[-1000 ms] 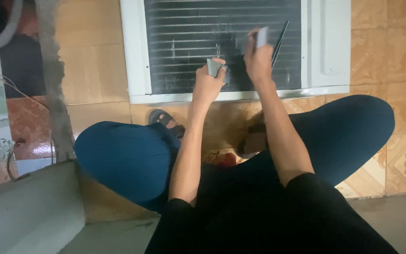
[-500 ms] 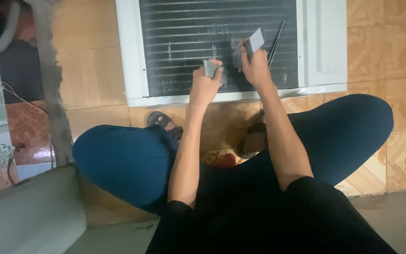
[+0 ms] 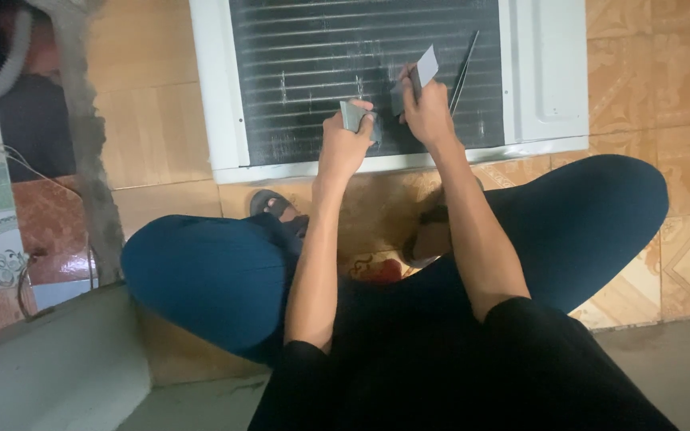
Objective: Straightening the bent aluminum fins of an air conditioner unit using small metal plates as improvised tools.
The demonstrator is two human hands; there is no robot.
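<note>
— Both hands have dropped lower against the dark finned coil (image 3: 313, 88) of the white-framed air-conditioner unit (image 3: 545, 72), which lies on a tan tiled floor (image 3: 153, 120).

— And their grip?

— Left hand (image 3: 343, 148) is closed around a small grey tool (image 3: 353, 116); right hand (image 3: 426, 112) pinches a flat grey card (image 3: 426, 65), both touching the fins.

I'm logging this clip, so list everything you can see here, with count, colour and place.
Air conditioner unit: one, white casing, dark finned coil, on the floor ahead.
Flat card-like piece: one, grey, in the right hand.
Small folded pad: one, grey, in the left hand.
Thin rod: one, dark, leaning on the coil.
Floor tiles: many, tan, patterned at right.
Sandals: two, dark, below the unit.
Left hand: against the coil.
Right hand: against the coil.
</note>
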